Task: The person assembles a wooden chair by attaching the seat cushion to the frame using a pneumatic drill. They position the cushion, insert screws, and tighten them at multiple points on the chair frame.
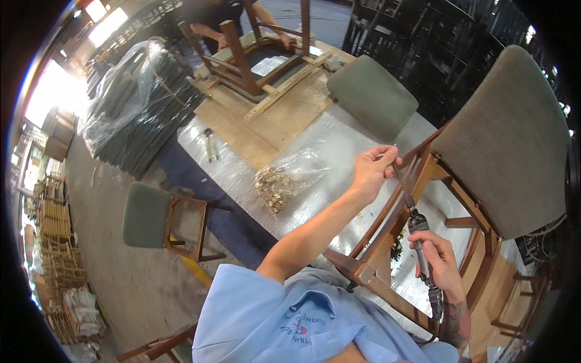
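In my right hand (443,266) is a black and grey power screwdriver (417,222), with its long thin bit pointing up and away. My left hand (370,172) is closed in a pinch at the far end of the bit; whatever small thing is between the fingertips is too small to make out. Both hands are over a brown wooden chair frame (378,257) lying tipped on the table, with a grey-green padded panel (508,139) at its right. A clear plastic bag of small brass-coloured hardware (276,189) rests left of my left arm.
Another grey-green pad (372,97) lies on the film-covered table (327,136). Beyond it, a co-worker's hands (285,41) touch an upturned wooden chair frame (242,66). A pincer-like tool (210,145) lies near the left edge. On the floor stand a chair (148,216) and wrapped stacked panels (130,115).
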`<state>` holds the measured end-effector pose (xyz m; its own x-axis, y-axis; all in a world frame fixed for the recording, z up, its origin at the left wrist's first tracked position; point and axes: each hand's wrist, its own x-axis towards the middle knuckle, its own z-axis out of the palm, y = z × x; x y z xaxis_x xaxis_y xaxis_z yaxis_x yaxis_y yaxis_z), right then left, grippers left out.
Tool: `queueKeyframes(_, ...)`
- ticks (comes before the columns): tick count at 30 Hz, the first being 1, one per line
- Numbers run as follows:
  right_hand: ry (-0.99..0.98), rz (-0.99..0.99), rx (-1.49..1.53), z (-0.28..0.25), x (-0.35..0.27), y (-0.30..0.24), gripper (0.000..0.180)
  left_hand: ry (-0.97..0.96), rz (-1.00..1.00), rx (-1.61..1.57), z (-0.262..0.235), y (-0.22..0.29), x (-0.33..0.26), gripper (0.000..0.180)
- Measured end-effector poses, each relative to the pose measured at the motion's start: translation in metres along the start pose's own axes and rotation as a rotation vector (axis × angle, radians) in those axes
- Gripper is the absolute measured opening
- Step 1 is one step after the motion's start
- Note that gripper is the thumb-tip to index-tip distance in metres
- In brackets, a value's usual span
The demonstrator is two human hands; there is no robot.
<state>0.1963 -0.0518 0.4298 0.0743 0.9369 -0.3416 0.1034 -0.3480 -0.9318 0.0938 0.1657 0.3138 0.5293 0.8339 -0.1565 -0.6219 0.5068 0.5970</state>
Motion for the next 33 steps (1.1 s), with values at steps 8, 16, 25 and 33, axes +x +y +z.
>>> queueKeyframes(8, -0.016, -0.094, 0.175, 0.005, -0.008, 0.004, 0.04, -0.111, -0.045, -0.216, 0.004, 0.016, -0.012, 0.03)
queueKeyframes(16, 0.016, -0.124, 0.256, 0.017, -0.017, 0.003, 0.04, -0.074, -0.036, -0.354, 0.012, 0.014, -0.022, 0.025)
queueKeyframes(25, 0.037, -0.148, 0.136, 0.026, -0.032, 0.009, 0.035, -0.036, 0.066, -0.033, 0.019, 0.008, -0.038, 0.028)
queueKeyframes(33, 0.136, -0.22, 0.086, 0.026, -0.044, 0.013, 0.062, -0.152, -0.113, 0.318, 0.033, 0.007, -0.051, 0.04)
